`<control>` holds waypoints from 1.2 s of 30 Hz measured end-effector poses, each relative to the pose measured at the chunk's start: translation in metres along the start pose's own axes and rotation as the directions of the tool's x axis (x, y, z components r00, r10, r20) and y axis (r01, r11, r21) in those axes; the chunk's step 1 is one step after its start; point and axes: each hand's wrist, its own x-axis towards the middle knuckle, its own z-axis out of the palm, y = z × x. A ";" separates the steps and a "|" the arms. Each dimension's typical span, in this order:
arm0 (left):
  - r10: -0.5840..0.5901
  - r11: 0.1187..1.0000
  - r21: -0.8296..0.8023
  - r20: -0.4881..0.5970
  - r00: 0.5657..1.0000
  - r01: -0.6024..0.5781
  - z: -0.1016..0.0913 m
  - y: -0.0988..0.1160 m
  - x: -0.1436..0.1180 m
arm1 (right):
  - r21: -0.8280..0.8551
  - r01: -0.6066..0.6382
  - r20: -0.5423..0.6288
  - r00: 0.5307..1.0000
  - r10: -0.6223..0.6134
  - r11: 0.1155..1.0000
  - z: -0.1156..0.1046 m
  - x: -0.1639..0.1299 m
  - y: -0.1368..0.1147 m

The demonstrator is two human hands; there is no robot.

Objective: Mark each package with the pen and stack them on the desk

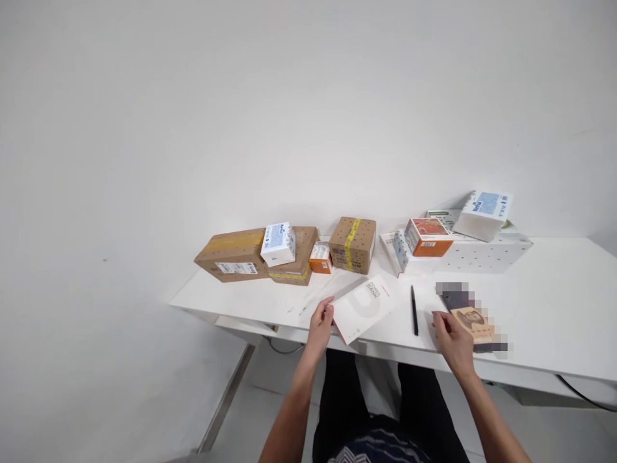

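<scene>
My left hand point(321, 326) sits at the near edge of the desk point(554, 308), fingers loosely apart and touching the left corner of the white envelope point(364, 307), which lies tilted and pokes slightly over that edge. My right hand point(453, 341) rests flat, grip apart, its fingertips against the brown book point(475, 321) near the front edge. Between the two lies a black pen point(414, 310), clear of both. Behind, a row of boxes runs along the back: long brown carton point(231, 255), small orange box point(320, 258), taped brown box point(353, 244), orange-topped box point(427, 236), white perforated box point(486, 253). Open desk stretches to my right, well apart from everything
</scene>
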 end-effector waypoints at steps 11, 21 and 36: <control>-0.052 0.975 -0.221 -0.117 0.992 0.025 0.019 -0.007 0.025 | -0.019 0.015 -0.014 1.000 -0.015 1.000 -0.002 -0.001 -0.005; 0.101 0.971 -0.208 -0.086 0.991 -0.117 0.023 -0.010 0.014 | 0.003 0.106 -0.032 0.994 -0.106 0.994 0.006 -0.008 -0.038; 0.039 0.996 -0.075 -0.080 0.996 -0.045 0.018 0.004 -0.016 | 0.086 0.055 0.217 0.974 -0.073 0.995 0.038 -0.011 -0.073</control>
